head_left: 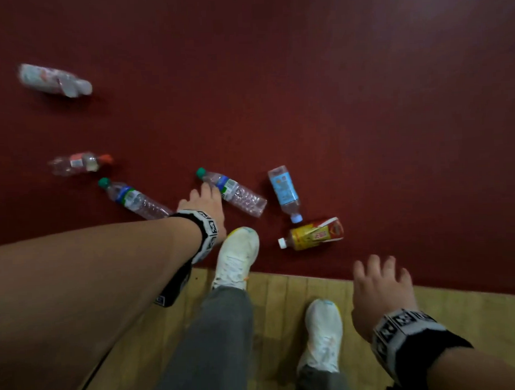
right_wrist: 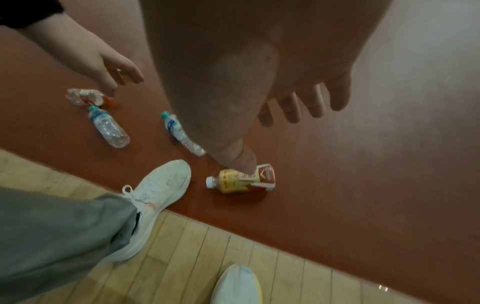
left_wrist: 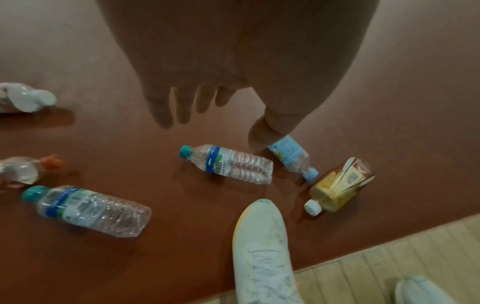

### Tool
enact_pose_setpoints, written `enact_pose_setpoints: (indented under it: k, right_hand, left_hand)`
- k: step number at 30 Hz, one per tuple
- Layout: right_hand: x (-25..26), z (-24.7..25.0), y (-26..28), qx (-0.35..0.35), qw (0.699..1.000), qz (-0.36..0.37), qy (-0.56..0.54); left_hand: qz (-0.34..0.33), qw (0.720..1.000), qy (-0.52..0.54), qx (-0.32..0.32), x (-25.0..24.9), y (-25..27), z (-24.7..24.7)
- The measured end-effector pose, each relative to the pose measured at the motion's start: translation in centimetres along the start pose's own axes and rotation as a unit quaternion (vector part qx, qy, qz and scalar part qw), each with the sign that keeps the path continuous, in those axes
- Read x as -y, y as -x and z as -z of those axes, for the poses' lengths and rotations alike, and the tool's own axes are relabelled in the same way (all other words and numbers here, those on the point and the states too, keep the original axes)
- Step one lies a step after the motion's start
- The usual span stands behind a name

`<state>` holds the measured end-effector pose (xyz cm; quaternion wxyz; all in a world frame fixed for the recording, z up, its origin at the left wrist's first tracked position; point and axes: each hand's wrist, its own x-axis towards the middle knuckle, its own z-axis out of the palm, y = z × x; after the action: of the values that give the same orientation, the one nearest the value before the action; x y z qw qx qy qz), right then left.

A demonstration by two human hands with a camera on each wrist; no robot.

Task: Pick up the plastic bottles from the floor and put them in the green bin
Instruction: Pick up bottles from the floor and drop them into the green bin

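Several plastic bottles lie on the red floor. Two are clear with green caps, one (head_left: pixel 135 199) on the left and one (head_left: pixel 235 192) in the middle. Right of them lie a blue-labelled bottle (head_left: pixel 283 188) and a yellow-and-red labelled bottle (head_left: pixel 316 233). Farther left are a crushed orange-capped bottle (head_left: pixel 77 163) and a whitish bottle (head_left: pixel 53 81). My left hand (head_left: pixel 202 196) hangs open above the floor by the middle bottle's (left_wrist: pixel 228 163) neck and holds nothing. My right hand (head_left: pixel 378 269) is spread open and empty, above and nearer than the yellow bottle (right_wrist: pixel 241 181). The green bin is out of view.
My white shoes stand close by, the left one (head_left: pixel 238 254) on the red floor between the bottles, the right one (head_left: pixel 324 335) on the pale wooden boards (head_left: pixel 280 305). The boards border the red floor (head_left: pixel 305 91), which stretches bare to the right and far side.
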<state>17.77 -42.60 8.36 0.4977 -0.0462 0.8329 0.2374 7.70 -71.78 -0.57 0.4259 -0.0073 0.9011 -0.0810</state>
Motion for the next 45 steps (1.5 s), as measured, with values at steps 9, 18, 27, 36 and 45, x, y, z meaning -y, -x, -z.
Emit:
enact_pose_setpoints:
  k: [9, 18, 27, 36, 45]
  right_hand:
    - [4.2, -5.3, -5.9, 0.075, 0.997, 0.007, 0.032]
    - [4.5, -4.5, -12.6, 0.061, 0.998, 0.003, 0.024]
    - [3.9, -0.5, -16.4, 0.003, 0.999, -0.024, -0.032]
    - [7.3, -1.2, -18.9, -0.013, 0.999, 0.016, -0.027]
    - [9.8, -4.7, -20.5, -0.048, 0.999, -0.006, -0.008]
  left_hand:
    - [-0.098, 0.984, -0.133, -0.062, -0.6, -9.4, -3.6]
    - [-0.118, 0.98, -0.143, -0.077, -1.7, -13.9, -5.5]
    - [-0.106, 0.991, -0.062, -0.058, 1.9, -8.6, -5.5]
    - [-0.116, 0.993, -0.008, -0.026, 4.1, -5.1, -7.9]
    - [-0.114, 0.993, 0.041, 0.0, 2.8, -3.9, -11.0]
